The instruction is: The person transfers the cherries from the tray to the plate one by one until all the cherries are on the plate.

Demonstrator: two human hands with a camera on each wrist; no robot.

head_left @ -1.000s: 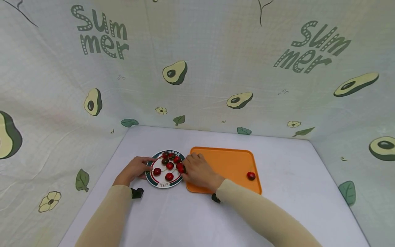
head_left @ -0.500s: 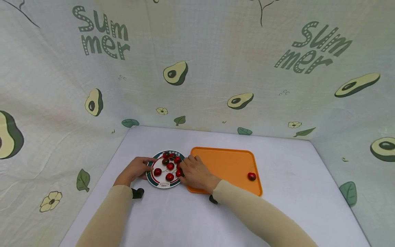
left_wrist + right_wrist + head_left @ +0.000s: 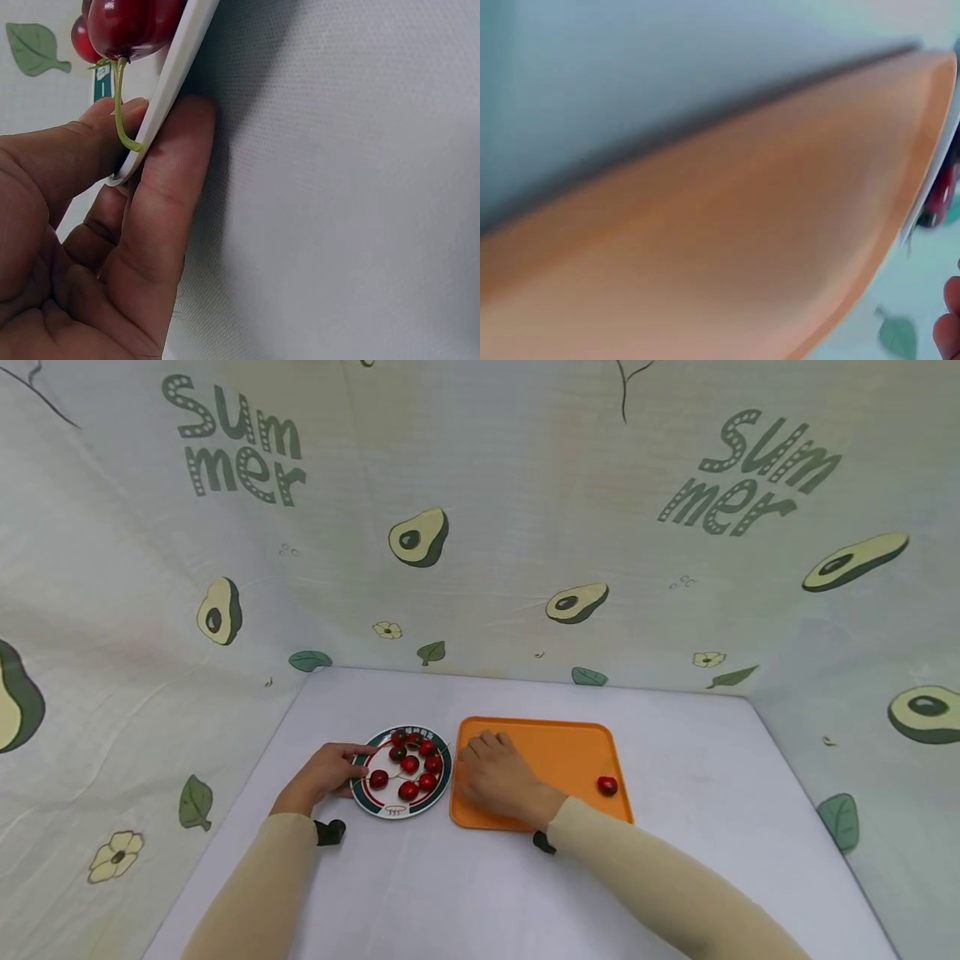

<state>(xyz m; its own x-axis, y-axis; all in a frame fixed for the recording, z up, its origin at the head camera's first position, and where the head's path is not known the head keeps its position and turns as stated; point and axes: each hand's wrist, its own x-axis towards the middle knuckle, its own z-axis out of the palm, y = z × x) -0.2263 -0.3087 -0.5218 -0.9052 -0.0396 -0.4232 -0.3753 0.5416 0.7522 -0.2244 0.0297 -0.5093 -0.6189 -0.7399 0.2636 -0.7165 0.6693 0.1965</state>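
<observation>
My left hand [image 3: 326,772] grips the left rim of a round white plate [image 3: 395,812] with a dark green patterned border. The left wrist view has the thumb above the plate's edge and fingers below it, beside a cherry [image 3: 124,26] with a curved green stem. Several red and dark cherries [image 3: 408,764] lie on the plate. My right hand [image 3: 495,777] is over the left part of an orange tray [image 3: 558,752], apart from the plate. Only its fingertips [image 3: 950,330] show at the right edge of the right wrist view, with nothing seen in them.
A single cherry [image 3: 607,786] lies near the right side of the tray. Both stand on a white-covered table [image 3: 697,777]. Behind and at the sides hangs a pale cloth [image 3: 495,543] printed with avocados and leaves.
My right hand has moved off the plate's right side, rightward over the tray, and the cherries there are now uncovered. The left hand keeps its place on the rim.
</observation>
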